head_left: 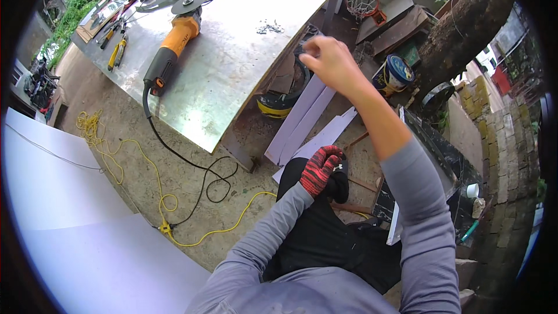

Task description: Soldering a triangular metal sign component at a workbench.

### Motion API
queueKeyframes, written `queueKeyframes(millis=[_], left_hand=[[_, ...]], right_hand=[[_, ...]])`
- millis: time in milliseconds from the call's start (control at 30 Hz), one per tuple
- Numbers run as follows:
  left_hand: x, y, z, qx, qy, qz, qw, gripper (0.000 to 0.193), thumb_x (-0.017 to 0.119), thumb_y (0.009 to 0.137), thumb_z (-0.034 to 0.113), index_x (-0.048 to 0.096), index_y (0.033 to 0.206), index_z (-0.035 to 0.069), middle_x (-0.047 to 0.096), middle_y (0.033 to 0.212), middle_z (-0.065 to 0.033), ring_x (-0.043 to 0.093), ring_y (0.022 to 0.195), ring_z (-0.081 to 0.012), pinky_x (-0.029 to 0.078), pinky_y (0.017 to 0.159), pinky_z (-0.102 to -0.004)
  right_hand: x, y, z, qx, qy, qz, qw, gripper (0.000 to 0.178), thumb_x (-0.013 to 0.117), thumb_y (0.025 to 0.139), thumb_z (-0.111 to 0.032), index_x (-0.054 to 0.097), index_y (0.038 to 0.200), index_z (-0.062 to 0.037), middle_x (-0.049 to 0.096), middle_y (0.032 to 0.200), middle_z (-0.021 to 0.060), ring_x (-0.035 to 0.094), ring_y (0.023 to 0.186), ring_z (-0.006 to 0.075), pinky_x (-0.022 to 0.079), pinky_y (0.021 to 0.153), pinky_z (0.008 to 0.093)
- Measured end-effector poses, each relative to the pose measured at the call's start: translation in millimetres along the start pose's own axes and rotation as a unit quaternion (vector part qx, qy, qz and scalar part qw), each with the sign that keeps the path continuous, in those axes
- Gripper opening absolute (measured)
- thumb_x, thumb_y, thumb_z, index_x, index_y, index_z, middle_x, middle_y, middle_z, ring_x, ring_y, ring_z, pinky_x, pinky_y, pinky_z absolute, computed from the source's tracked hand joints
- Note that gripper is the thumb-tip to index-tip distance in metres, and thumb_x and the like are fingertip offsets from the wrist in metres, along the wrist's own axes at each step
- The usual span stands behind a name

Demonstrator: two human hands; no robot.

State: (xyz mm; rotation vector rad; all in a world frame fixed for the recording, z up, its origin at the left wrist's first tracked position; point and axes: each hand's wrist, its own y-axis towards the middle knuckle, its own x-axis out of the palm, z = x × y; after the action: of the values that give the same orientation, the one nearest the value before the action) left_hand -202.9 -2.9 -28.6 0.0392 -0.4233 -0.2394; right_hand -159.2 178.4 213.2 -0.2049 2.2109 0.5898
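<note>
My left hand [318, 171], in a red and black glove, is curled closed over my black-trousered leg. Against it is a black item [339, 179] with a small white mark; I cannot tell its kind or whether the fingers grip it. Bare and raised, my right hand [331, 61] is off the right edge of the metal-topped table [215, 81]. Its fingers are bent together, with something dark by the fingertips that I cannot make out. On the table lies an orange and black angle grinder [179, 39], its disc [188, 3] facing up, apart from both hands.
Yellow-handled pliers [118, 52] and other tools lie at the table's far left. A yellow extension cord [165, 228] and the grinder's black cable cross the floor. Pale boards [302, 119] lean beside the table. A paint bucket [396, 72] stands by the tree trunk [465, 29].
</note>
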Motion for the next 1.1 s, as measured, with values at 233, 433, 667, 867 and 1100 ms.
queueKeyframes(millis=[233,433,667,867,1100], left_hand=[[-17.1,4.8,-6.4,0.006,-0.175,0.034,0.984,0.034,0.054,0.110,0.032,0.060,0.129,0.004,0.069,0.122,-0.0082,0.065,0.114,-0.0193,0.050,0.105,-0.0366],[-20.6,6.0,-12.7,0.019,-0.215,0.051,0.975,0.030,0.054,0.111,0.029,0.060,0.127,0.005,0.069,0.121,-0.0080,0.066,0.113,-0.0193,0.051,0.104,-0.0360],[-17.1,8.3,-11.7,0.018,-0.251,0.062,0.966,0.032,0.054,0.110,0.032,0.060,0.128,0.006,0.070,0.122,-0.0111,0.067,0.112,-0.0231,0.051,0.104,-0.0396],[-22.0,9.6,-24.6,0.022,-0.276,0.056,0.959,0.036,0.053,0.111,0.035,0.059,0.130,0.005,0.070,0.124,-0.0131,0.067,0.113,-0.0254,0.051,0.105,-0.0409],[-27.0,6.6,-31.6,0.033,-0.334,0.043,0.941,0.039,0.051,0.111,0.036,0.058,0.136,0.006,0.068,0.129,-0.0142,0.066,0.118,-0.0278,0.050,0.107,-0.0437]], right_hand=[[54.4,105.6,-14.5,0.106,-0.143,-0.033,0.983,0.022,0.072,0.087,-0.011,0.077,0.104,0.0029,0.072,0.112,0.0303,0.072,0.109,0.0428,0.057,0.097,0.0447],[77.2,134.5,-15.7,0.130,-0.165,-0.041,0.977,0.024,0.068,0.086,-0.004,0.076,0.107,0.0044,0.072,0.118,0.0289,0.072,0.112,0.0412,0.058,0.097,0.0433],[83.5,161.8,-3.5,0.068,-0.045,-0.100,0.992,0.034,0.077,0.084,-0.012,0.078,0.117,-0.0025,0.075,0.116,0.0227,0.072,0.109,0.0377,0.055,0.100,0.0411],[86.7,164.0,-24.0,0.067,-0.211,-0.141,0.965,0.039,0.088,0.082,-0.023,0.079,0.115,-0.0044,0.078,0.110,0.0192,0.074,0.105,0.0303,0.057,0.094,0.0372],[95.1,180.3,-10.4,0.045,-0.106,-0.165,0.980,0.024,0.087,0.079,-0.017,0.082,0.099,-0.0045,0.079,0.098,0.0172,0.077,0.090,0.0297,0.061,0.084,0.0369]])
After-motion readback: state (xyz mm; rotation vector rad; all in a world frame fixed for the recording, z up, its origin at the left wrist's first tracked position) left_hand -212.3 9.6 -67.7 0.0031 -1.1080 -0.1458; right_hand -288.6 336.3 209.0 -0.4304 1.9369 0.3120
